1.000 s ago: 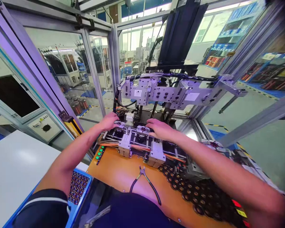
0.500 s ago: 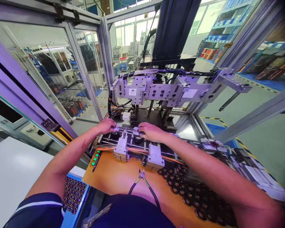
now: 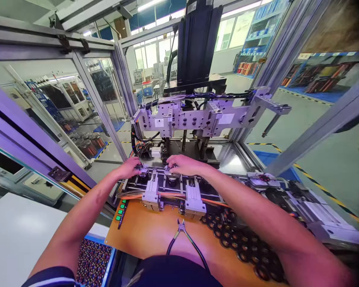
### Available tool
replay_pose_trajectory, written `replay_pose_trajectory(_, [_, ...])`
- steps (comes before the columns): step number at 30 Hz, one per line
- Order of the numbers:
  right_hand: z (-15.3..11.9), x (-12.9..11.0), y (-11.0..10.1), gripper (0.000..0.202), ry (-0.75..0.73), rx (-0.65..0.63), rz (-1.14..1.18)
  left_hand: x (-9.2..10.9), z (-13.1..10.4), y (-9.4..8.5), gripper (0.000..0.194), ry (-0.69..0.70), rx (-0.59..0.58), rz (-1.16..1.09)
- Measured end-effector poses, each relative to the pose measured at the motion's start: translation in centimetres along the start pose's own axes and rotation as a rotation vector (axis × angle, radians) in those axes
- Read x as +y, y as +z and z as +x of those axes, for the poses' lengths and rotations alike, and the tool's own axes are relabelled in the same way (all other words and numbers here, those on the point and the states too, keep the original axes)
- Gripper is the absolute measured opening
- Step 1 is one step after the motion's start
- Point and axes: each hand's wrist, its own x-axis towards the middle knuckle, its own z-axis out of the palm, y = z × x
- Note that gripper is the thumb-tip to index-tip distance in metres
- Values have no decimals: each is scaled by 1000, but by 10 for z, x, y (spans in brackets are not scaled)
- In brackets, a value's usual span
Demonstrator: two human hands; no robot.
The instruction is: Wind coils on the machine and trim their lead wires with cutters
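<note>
My left hand (image 3: 129,168) reaches to the left metal holder (image 3: 143,171) of the machine, its fingers and thumb curled at the holder's near side. Whatever lies between those fingertips is too small to make out. My right hand (image 3: 184,164) is at the second holder (image 3: 171,179), palm down, thumb and fingers closing around its top. The part in its grip is hidden by the fingers. Between and in front of the holders sit two silver metal blocks, the left block (image 3: 151,195) and the right block (image 3: 195,198).
Cutting pliers (image 3: 181,226) lie partly spread on the orange board (image 3: 137,235). Several dark rings (image 3: 242,243) cover its right side. Green buttons (image 3: 120,212) sit at left. A blue bin (image 3: 110,259) holds many small parts. An overhead metal plate (image 3: 185,121) spans behind the hands.
The head view has shifted slightly, tilting upward. Both hands stay at the same two holders, with only small finger movements. The pliers and rings lie as before.
</note>
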Motion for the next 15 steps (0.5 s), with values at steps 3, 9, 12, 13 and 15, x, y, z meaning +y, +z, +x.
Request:
replay_pose_trajectory(3, [-30,-38,7,13,-92,10,-3,22,-39,-4,19,-1,153,-79])
replay_pose_trajectory(9, [-93,-98,114,6,-260,5,-51,50,-144,61,23,-43,382,-391])
replay_pose_trajectory(12, [-85,-97,176,20,-241,78,-86,40,-161,113,30,-60,389,-343])
replay_pose_trajectory(13, [-79,-96,192,24,-218,114,-98,36,-161,126,32,-30,365,-300])
replay_pose_trajectory(15, [-65,-93,215,28,-166,176,-125,32,-160,144,25,28,311,-230])
